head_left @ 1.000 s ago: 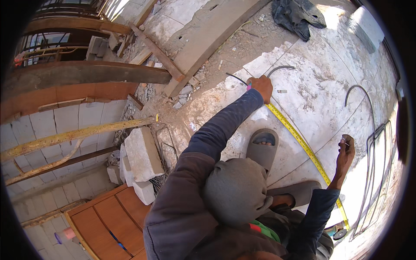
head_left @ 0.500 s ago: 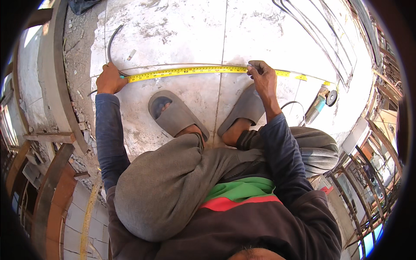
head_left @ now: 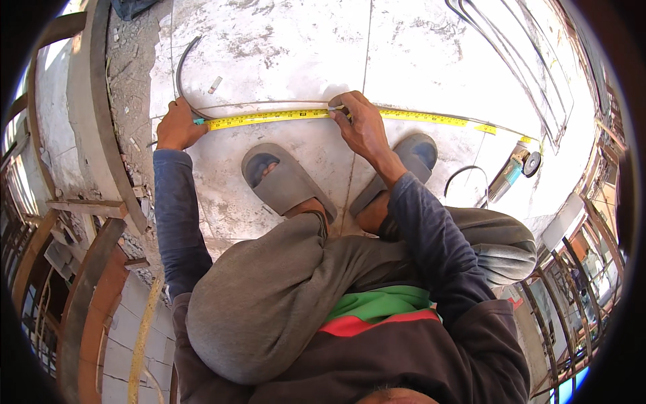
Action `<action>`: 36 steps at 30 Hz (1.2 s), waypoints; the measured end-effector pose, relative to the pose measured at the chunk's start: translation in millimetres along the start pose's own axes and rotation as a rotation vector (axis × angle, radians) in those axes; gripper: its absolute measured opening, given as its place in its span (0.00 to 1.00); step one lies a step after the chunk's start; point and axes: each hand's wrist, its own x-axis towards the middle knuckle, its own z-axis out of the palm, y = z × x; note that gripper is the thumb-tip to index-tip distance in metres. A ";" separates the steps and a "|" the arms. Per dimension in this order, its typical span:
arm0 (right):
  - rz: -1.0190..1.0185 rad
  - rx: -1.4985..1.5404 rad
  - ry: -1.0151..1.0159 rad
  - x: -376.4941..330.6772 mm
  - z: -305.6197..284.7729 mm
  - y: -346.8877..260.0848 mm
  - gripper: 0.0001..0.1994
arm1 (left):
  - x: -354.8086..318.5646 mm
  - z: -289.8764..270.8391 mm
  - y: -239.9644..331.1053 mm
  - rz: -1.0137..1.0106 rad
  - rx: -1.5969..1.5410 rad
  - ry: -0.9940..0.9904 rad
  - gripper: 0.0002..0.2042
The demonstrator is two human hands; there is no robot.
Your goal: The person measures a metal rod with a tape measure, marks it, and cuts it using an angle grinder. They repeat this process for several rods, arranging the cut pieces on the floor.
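Note:
A yellow tape measure (head_left: 269, 118) is stretched left to right across the pale floor, above my sandalled feet. My left hand (head_left: 179, 126) is closed on its left end, where a small teal bit shows beside the fingertips. My right hand (head_left: 364, 129) hovers over the middle of the tape with the fingers pinched on a small pale piece, too small to name, touching or just above the blade. A thin dark rod (head_left: 431, 113) runs along the tape's far edge. The tape's right part lies on the floor, unheld.
An angle grinder (head_left: 511, 173) with a teal body lies at the right, near a black cable loop (head_left: 468, 168). Several thin dark rods (head_left: 501, 57) lie at the far right. A curved dark strip (head_left: 180, 71) is beyond my left hand. Wooden beams (head_left: 94, 114) stand at the left.
My right hand has slid left along the tape toward its middle, still pinched. My left hand keeps its hold on the left end. The view has shifted slightly.

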 end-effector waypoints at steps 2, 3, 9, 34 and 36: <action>-0.026 0.012 -0.042 11.0 16.8 -4.5 0.06 | -1.7 0.6 2.2 -0.014 0.013 -0.003 0.36; -0.033 0.024 -0.066 16.1 25.6 -10.1 0.06 | -0.4 1.2 1.6 -0.019 0.021 -0.002 0.36; -0.156 0.036 -0.143 47.6 85.4 -35.3 0.05 | -0.5 -1.9 5.2 -0.018 0.016 0.010 0.37; -0.086 0.073 -0.123 39.3 105.2 -37.6 0.07 | -2.7 19.1 -2.0 -0.011 -0.043 0.017 0.36; -0.095 0.075 -0.121 38.9 106.6 -36.4 0.07 | -2.9 20.4 -1.9 -0.008 -0.047 0.030 0.36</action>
